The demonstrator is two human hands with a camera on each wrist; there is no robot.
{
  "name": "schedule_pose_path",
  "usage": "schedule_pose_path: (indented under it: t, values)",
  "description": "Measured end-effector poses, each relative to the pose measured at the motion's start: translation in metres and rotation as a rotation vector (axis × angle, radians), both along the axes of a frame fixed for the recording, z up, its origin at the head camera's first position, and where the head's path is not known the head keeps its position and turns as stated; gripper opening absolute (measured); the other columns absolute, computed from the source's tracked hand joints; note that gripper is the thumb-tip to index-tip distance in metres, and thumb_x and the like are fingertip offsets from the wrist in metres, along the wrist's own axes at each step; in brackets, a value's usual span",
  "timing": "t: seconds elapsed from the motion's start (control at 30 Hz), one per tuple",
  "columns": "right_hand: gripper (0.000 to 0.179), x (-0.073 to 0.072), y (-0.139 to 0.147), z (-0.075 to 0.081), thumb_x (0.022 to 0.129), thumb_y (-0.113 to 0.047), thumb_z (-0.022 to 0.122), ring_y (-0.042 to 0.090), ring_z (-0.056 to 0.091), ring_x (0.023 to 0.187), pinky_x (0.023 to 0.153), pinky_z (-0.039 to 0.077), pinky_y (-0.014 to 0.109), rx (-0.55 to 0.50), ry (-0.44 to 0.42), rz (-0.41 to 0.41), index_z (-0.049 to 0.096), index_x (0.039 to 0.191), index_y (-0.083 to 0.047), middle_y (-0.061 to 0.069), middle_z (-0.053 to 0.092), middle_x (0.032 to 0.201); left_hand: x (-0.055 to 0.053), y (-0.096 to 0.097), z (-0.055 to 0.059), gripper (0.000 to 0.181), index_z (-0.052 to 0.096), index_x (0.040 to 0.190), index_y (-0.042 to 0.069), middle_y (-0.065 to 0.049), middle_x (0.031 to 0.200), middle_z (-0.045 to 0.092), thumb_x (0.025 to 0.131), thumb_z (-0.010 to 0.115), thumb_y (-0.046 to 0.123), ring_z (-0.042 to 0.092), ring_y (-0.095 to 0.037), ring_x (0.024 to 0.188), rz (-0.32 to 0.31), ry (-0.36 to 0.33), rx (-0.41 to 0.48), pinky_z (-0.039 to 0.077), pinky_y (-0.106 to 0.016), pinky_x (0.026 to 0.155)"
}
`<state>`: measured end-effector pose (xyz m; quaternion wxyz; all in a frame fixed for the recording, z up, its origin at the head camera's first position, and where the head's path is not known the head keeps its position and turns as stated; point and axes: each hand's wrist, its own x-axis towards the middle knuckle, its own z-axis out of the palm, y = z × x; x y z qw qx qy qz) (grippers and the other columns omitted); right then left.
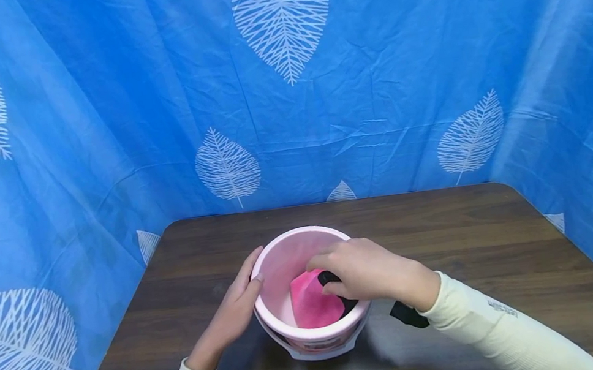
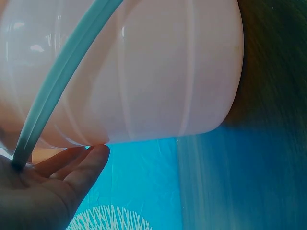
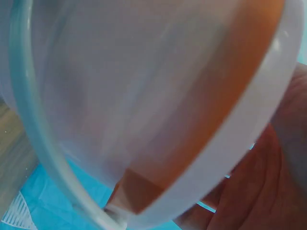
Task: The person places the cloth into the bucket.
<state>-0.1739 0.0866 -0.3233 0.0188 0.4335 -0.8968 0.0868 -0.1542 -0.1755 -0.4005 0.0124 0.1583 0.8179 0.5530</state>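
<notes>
A pale pink bucket (image 1: pixel 314 333) stands upright on the table, its mouth facing up. My left hand (image 1: pixel 235 306) holds the bucket's left side, thumb at the rim; in the left wrist view the fingers of this hand (image 2: pixel 53 187) touch the outer wall. Inside the bucket lies a pink cloth-like thing (image 1: pixel 311 303) with black parts; its exact kind is unclear. Reaching over the right rim, my right hand (image 1: pixel 368 269) pinches a black part of it between thumb and fingers, partly hiding it. From the right wrist view, the right hand (image 3: pixel 254 182) appears beyond the bucket's rim.
A light curved handle (image 2: pixel 62 72) hangs down the bucket's outside. The dark wooden table (image 1: pixel 445 222) reaches back to a blue curtain (image 1: pixel 372 77) with white leaf prints, which also hangs at both sides.
</notes>
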Motion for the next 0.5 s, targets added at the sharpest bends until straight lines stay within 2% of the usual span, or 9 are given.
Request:
schedule_pose_path:
  t: [0.27,0.5]
  values:
    - [0.028,0.001,0.010,0.002,0.090,-0.029,0.077,0.013,0.068,0.095,0.082,0.057,0.039,-0.045,0.027,-0.005,0.073,0.116,-0.018,-0.005,0.072,0.105,-0.001,0.000,0.000,0.057,0.022,0.161,0.004,-0.017,0.165,0.025,0.108,0.039,0.017,0.025,-0.036,0.151,0.003,-0.006,-0.011,0.026,-0.055,0.117]
    - [0.031,0.003,0.021,0.002,0.090,-0.029,0.077,0.014,0.067,0.090,0.079,0.057,0.039,-0.073,0.004,-0.046,0.073,0.119,-0.017,-0.005,0.071,0.102,-0.001,-0.001,-0.001,0.057,0.022,0.161,0.005,-0.017,0.165,0.025,0.108,0.040,0.018,0.025,-0.036,0.151,0.004,0.000,-0.012,0.026,-0.055,0.117]
